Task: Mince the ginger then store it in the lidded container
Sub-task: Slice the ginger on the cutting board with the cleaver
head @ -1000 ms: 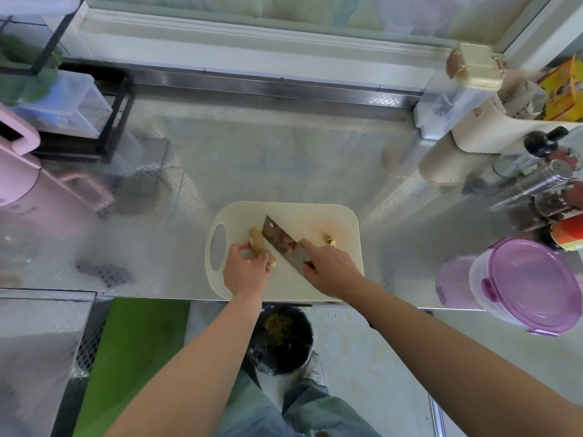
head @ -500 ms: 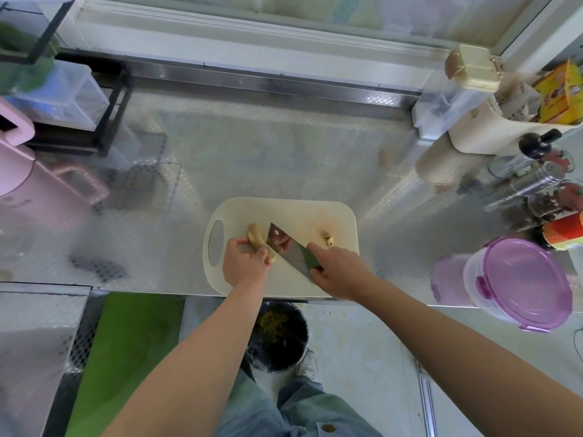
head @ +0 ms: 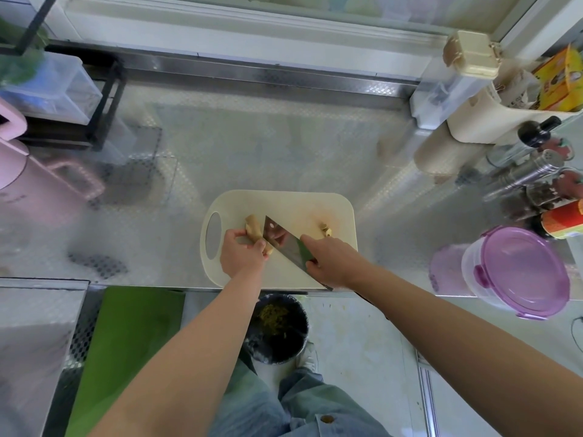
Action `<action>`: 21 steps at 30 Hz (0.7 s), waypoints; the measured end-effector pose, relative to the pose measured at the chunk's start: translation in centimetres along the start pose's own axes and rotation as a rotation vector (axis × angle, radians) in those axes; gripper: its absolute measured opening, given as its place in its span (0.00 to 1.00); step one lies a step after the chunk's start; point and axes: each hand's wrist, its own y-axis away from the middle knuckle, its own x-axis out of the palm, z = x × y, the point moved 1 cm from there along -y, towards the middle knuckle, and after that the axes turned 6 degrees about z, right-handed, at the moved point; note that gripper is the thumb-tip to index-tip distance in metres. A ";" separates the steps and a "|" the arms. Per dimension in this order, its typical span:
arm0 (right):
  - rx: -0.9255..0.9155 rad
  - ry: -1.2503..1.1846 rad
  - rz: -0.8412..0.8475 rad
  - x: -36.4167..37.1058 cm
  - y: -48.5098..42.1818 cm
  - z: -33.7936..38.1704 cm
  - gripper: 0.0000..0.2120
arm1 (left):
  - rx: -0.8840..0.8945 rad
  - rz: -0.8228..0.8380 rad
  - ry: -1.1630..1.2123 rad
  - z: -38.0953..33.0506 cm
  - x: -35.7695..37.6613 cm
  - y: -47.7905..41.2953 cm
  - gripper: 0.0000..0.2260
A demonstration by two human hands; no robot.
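A knobbly tan piece of ginger (head: 253, 229) lies on the cream cutting board (head: 293, 205) at the counter's front edge. My left hand (head: 241, 255) grips the ginger's near end. My right hand (head: 329, 260) holds a wide steel knife (head: 282, 242), its blade angled against the right side of the ginger. A small cut ginger bit (head: 325, 229) lies on the board's right part. The clear round container with a purple lid (head: 523, 272) stands closed at the counter's front right.
Bottles and shakers (head: 536, 184) crowd the right side, under a cream holder (head: 492, 121). A pink jug (head: 34, 190) and a black rack with plastic boxes (head: 63, 89) stand at left. A black bin (head: 277, 329) sits on the floor below the board.
The knife blade has shifted slightly along the ginger while my left hand keeps its grip. The camera has moved a little, so everything sits higher in view.
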 end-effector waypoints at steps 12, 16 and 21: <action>0.075 -0.048 -0.054 3.4 -0.9 -0.1 0.09 | 0.022 0.015 0.014 0.1 -0.1 -0.1 0.15; 0.080 -0.031 -0.087 3.2 -0.8 -0.3 0.08 | 0.041 0.055 -0.023 -0.1 -0.2 -0.2 0.15; 0.149 -0.115 -0.130 3.1 -0.5 -0.5 0.04 | 0.032 0.067 -0.032 0.0 -0.4 -0.2 0.14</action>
